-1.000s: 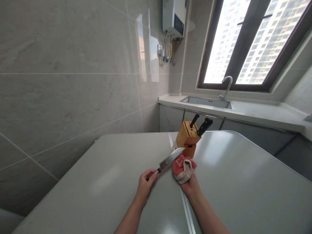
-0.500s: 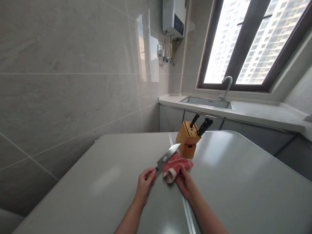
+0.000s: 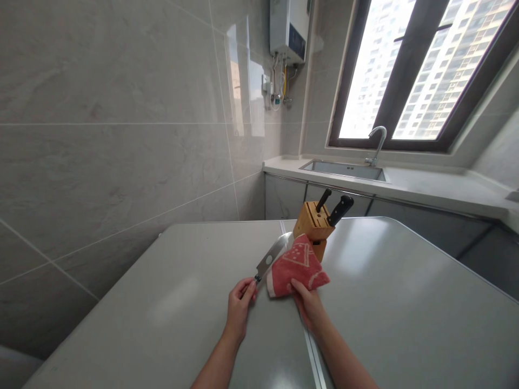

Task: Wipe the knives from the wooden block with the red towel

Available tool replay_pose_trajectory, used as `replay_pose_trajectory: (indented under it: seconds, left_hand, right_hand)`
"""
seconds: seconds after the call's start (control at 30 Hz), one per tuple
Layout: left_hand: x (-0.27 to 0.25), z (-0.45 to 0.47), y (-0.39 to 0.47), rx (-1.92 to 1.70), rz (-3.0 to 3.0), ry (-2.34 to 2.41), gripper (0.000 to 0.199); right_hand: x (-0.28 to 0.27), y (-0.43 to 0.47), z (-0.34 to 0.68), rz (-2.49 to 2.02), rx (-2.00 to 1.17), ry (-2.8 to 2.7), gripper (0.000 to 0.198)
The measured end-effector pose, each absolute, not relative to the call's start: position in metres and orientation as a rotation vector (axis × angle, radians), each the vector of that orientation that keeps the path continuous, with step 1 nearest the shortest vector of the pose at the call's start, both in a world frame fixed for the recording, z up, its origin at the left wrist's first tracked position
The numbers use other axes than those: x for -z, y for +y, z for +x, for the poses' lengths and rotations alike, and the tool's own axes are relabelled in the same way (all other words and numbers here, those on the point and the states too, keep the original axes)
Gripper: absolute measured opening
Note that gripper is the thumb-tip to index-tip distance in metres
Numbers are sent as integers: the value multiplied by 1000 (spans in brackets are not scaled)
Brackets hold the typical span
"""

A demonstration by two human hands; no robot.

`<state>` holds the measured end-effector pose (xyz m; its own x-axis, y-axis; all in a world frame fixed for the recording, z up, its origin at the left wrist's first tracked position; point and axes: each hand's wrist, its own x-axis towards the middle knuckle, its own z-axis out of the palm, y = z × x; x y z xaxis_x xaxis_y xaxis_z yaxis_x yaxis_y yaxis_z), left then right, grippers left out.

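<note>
My left hand [image 3: 240, 302] is closed round the handle of a kitchen knife [image 3: 271, 256], whose broad blade points up and away to the right. In my right hand [image 3: 307, 307] is a red and white patterned towel [image 3: 299, 268], pinched between thumb and fingers. The towel spreads beside the blade, its left edge next to it; whether cloth and steel touch I cannot tell. Just behind the towel stands a wooden knife block [image 3: 314, 221] with two black-handled tools [image 3: 339, 210] in its slots. The towel covers part of the block's base.
A pale table [image 3: 194, 270] with a metal seam lies under my hands. Beyond it runs a white counter [image 3: 438, 181] with a sink [image 3: 344, 169] and a faucet [image 3: 379, 141]. A tiled wall [image 3: 121, 162] borders the left side, with a water heater [image 3: 288, 32] in the corner.
The towel has opened out from a folded bunch and now spreads wider, hiding more of the block's base. The knife has shifted slightly left.
</note>
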<state>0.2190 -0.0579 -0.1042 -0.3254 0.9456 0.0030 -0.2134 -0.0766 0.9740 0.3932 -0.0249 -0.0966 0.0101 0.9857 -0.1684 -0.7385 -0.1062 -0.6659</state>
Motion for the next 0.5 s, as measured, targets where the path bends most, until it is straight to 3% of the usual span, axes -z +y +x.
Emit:
replay_pose_trajectory:
  seconds: [0.13, 0.37, 0.5]
  left_hand:
    - [103, 219, -58, -1602, 879, 1241, 33]
    - [103, 219, -58, -1618, 912, 1251, 34]
    - [105, 219, -58, -1599, 918, 1239, 32]
  right_hand:
    - [80, -29, 396, -468, -1669, -399, 35]
    - [94, -20, 393, -677, -1567, -364, 30]
    - [92, -22, 394, -572, -1697, -344, 30]
